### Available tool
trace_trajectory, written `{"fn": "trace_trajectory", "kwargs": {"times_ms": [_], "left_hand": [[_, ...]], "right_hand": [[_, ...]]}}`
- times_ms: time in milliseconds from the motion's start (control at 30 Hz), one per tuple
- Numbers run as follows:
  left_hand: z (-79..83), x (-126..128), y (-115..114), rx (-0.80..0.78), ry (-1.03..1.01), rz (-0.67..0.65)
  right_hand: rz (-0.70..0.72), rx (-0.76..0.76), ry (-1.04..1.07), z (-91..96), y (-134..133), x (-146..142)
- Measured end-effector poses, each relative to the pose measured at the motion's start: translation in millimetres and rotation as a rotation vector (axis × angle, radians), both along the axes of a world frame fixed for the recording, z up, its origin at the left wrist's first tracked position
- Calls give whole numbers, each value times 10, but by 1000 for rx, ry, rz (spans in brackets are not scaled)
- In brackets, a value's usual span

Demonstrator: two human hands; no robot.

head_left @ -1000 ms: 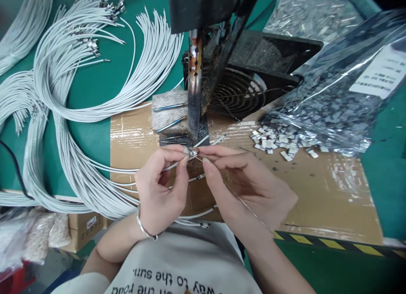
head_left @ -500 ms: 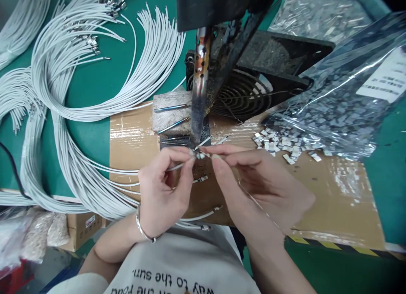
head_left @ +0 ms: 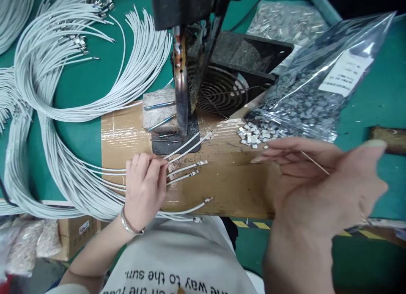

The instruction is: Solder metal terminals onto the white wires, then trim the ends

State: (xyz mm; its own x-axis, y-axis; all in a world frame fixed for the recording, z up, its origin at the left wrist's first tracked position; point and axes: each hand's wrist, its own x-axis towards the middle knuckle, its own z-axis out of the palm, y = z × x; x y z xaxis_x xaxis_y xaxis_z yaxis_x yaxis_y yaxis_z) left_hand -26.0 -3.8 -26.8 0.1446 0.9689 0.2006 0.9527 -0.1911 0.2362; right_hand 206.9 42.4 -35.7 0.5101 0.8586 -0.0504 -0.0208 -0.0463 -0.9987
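My left hand (head_left: 144, 182) is closed over several white wires (head_left: 187, 151), back of the hand up, at the left of the cardboard. Two plain wire ends stick out beyond its fingers towards the soldering iron (head_left: 181, 95). Below them lie two wires tipped with small metal terminals (head_left: 200, 163). My right hand (head_left: 317, 179) is open, palm up, its thumb far from the fingers. Its fingertips are near a pile of small metal-and-white pieces (head_left: 253, 134). Across that palm runs a thin strand, seemingly solder wire (head_left: 315, 163).
A black fan (head_left: 222, 91) stands behind the iron. Beside the iron lies a grey-white block (head_left: 160, 116) with metal rods on it. Bundles of white wire (head_left: 79, 112) cover the left side. A clear bag of small parts (head_left: 304, 95) lies at right on cardboard (head_left: 234, 179) and green table.
My hands, together under the iron tip earlier, have parted. The right moved right and opened near the loose pieces; the left moved down-left onto the wires. The view has shifted.
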Motion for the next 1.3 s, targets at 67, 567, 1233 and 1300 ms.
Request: {"fn": "trace_trajectory", "kwargs": {"times_ms": [67,567,1233,1300], "left_hand": [[46,9,-17,-18,-3,-1],[439,106,-9,-1245,-1201,-255],[250,191,61,-870,-1601,381],[248,193,63,-862,-1589,373]], "right_hand": [[31,-6,-109,-46,-18,34],[403,16,-1020,-136,19,213],[526,-77,-108,134,-342,-415],[569,-69,-76,168,-339,-430]]}}
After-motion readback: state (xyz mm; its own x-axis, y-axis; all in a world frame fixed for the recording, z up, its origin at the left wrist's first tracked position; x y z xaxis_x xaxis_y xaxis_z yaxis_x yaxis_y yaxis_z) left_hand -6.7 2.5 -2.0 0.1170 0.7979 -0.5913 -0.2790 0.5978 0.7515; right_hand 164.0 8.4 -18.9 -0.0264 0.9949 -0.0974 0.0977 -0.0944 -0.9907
